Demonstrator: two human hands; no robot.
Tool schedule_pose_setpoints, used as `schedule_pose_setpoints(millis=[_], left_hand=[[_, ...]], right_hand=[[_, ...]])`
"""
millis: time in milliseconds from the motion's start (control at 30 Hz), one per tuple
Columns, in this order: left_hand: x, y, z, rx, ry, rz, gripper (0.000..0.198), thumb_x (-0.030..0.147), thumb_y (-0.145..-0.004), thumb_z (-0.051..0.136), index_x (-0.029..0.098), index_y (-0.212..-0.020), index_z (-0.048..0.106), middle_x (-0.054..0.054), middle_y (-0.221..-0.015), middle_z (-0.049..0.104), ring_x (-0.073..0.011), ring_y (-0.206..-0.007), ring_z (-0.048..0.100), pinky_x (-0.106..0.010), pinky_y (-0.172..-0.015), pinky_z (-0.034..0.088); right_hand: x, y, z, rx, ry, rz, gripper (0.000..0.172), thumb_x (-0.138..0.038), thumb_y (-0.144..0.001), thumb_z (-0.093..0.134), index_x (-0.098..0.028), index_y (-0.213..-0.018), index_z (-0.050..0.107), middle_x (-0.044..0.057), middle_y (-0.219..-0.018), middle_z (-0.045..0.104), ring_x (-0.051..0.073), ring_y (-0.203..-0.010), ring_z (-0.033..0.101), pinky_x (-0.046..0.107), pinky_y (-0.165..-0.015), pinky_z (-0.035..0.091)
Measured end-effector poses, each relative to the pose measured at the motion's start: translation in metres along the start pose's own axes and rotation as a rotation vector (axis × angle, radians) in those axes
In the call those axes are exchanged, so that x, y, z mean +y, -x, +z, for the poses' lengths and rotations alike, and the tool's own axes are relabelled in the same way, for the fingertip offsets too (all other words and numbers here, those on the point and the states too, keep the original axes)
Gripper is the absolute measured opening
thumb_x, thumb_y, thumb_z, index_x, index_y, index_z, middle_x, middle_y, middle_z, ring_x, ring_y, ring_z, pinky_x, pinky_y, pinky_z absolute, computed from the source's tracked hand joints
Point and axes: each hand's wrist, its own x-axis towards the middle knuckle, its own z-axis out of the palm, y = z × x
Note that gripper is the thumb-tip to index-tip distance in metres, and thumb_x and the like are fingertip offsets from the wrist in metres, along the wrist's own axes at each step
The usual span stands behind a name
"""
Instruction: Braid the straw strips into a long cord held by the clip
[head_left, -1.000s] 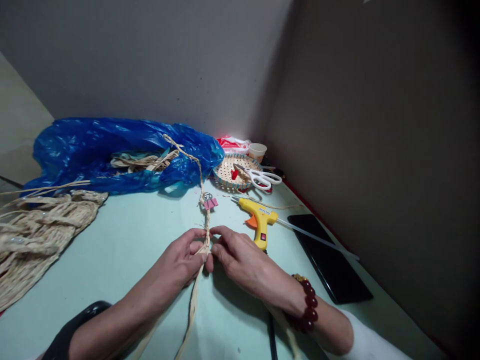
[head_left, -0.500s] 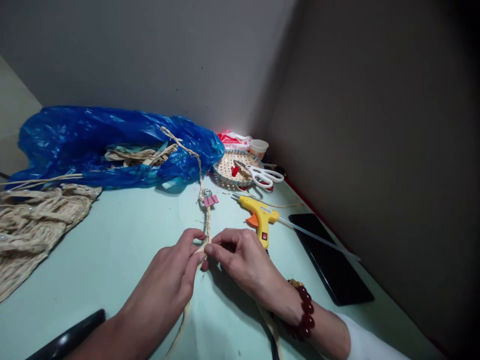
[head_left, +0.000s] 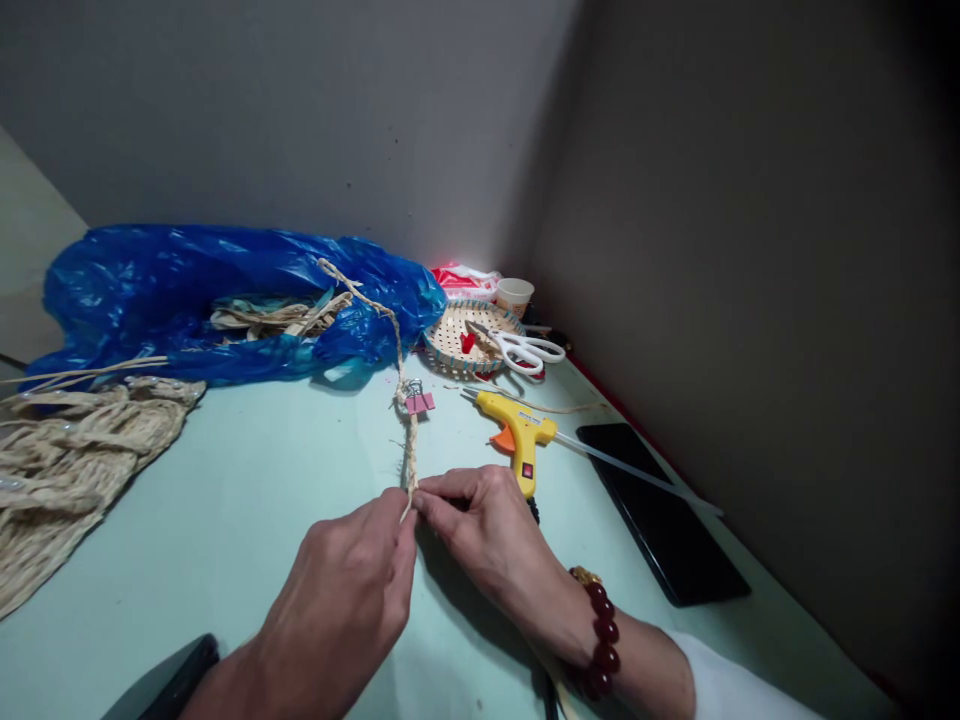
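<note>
A thin straw-coloured braid runs from the blue bag down to my hands. My left hand is closed, pinching the braid's near end and a loose strand. My right hand, with dark red beads at the wrist, pinches the same end from the right, its fingertips touching the left ones. Above the hands a pink binder clip grips the braid where it lies on the table. The strands beneath my fingers are mostly hidden.
A yellow glue gun lies right of the braid, beside a black tablet-like slab. Behind are a woven basket, white-handled scissors, a paper cup and a blue plastic bag. Woven straw work sits at left.
My left hand has turned over at the braid's end, its fingers now closed tighter and lower. My right hand keeps its pinch and has shifted slightly. The view has moved a little.
</note>
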Motion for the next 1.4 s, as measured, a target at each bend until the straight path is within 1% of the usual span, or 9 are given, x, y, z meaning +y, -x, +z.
schedule_pose_setpoints(millis=[200, 433, 600, 733, 833, 933, 1033, 1133, 1400], left_hand=[[0.001, 0.008, 0.008, 0.058, -0.327, 0.278, 0.031, 0.000, -0.083, 0.034, 0.018, -0.075, 0.057, -0.002, -0.058, 0.057, -0.0184, -0.045, 0.060, -0.028, -0.043, 0.040], [0.004, 0.018, 0.013, 0.041, -0.570, 0.327, 0.051, -0.010, -0.075, 0.029, 0.004, -0.109, 0.065, -0.010, -0.069, 0.067, -0.0182, -0.055, 0.063, -0.024, -0.048, 0.047], [0.010, 0.029, 0.016, 0.081, -0.555, 0.324, 0.038, 0.006, -0.085, 0.041, -0.002, -0.115, 0.064, -0.018, -0.079, 0.071, -0.0220, -0.060, 0.065, -0.028, -0.051, 0.049], [0.003, 0.015, -0.013, 0.002, -0.189, 0.219, 0.036, 0.037, -0.090, 0.042, 0.017, -0.093, 0.072, -0.008, -0.067, 0.068, -0.0229, -0.053, 0.063, -0.032, -0.048, 0.043], [-0.010, -0.008, -0.035, -0.061, 0.149, -0.108, 0.035, 0.040, -0.090, 0.039, 0.021, -0.086, 0.069, -0.007, -0.083, 0.069, -0.0253, -0.074, 0.065, -0.036, -0.067, 0.045], [-0.020, -0.027, -0.035, -0.413, 0.805, -0.318, 0.022, 0.038, -0.087, 0.049, 0.020, -0.081, 0.060, -0.004, -0.082, 0.068, -0.0193, -0.080, 0.061, -0.030, -0.074, 0.044], [-0.023, -0.034, -0.019, -0.505, 1.300, -0.496, 0.021, 0.035, -0.083, 0.058, 0.017, -0.075, 0.050, 0.004, -0.061, 0.055, -0.0063, -0.051, 0.044, -0.018, -0.051, 0.035], [-0.024, -0.033, -0.006, -0.491, 1.449, -0.552, 0.026, 0.036, -0.078, 0.065, 0.018, -0.076, 0.046, 0.012, -0.054, 0.041, -0.0006, -0.040, 0.018, -0.014, -0.038, 0.013], [-0.026, -0.027, -0.001, -0.547, 1.421, -0.573, 0.023, 0.040, -0.084, 0.057, 0.023, -0.085, 0.043, 0.017, -0.041, 0.023, -0.0034, -0.036, 0.008, -0.016, -0.033, 0.010]], right_hand=[[-0.003, -0.004, -0.005, -0.099, -0.213, 0.104, 0.033, -0.021, -0.082, 0.046, -0.018, -0.053, 0.031, -0.004, -0.058, 0.023, 0.010, -0.057, 0.021, 0.025, -0.050, 0.018], [-0.001, -0.003, -0.003, -0.100, -0.478, 0.207, 0.031, -0.030, -0.082, 0.058, -0.013, -0.057, 0.055, -0.003, -0.058, 0.038, 0.009, -0.057, 0.028, 0.023, -0.053, 0.024], [-0.003, -0.003, -0.004, -0.082, -0.505, 0.286, 0.026, -0.033, -0.079, 0.064, -0.010, -0.069, 0.067, -0.003, -0.059, 0.047, 0.007, -0.054, 0.030, 0.022, -0.050, 0.024], [-0.004, -0.003, -0.007, -0.091, -0.469, 0.295, 0.025, -0.032, -0.081, 0.063, -0.010, -0.069, 0.066, -0.004, -0.056, 0.046, 0.007, -0.052, 0.029, 0.022, -0.048, 0.022], [-0.003, -0.003, -0.009, -0.103, -0.407, 0.252, 0.025, -0.032, -0.083, 0.061, -0.011, -0.069, 0.065, -0.006, -0.053, 0.040, 0.007, -0.050, 0.027, 0.022, -0.048, 0.020], [-0.004, -0.003, -0.010, -0.120, -0.384, 0.177, 0.025, -0.028, -0.085, 0.057, -0.011, -0.069, 0.064, -0.004, -0.056, 0.045, 0.008, -0.054, 0.033, 0.021, -0.052, 0.027], [-0.005, -0.003, -0.011, -0.112, -0.358, 0.124, 0.024, -0.024, -0.087, 0.053, -0.011, -0.073, 0.067, -0.001, -0.064, 0.054, 0.009, -0.059, 0.040, 0.021, -0.058, 0.033], [-0.006, -0.002, -0.012, -0.116, -0.283, 0.099, 0.021, -0.023, -0.086, 0.053, -0.012, -0.078, 0.069, 0.001, -0.071, 0.060, 0.011, -0.065, 0.045, 0.021, -0.062, 0.036], [-0.002, 0.001, -0.012, -0.083, -0.026, 0.044, 0.022, -0.023, -0.090, 0.051, -0.015, -0.088, 0.071, 0.003, -0.079, 0.069, 0.014, -0.073, 0.057, 0.023, -0.066, 0.039]])
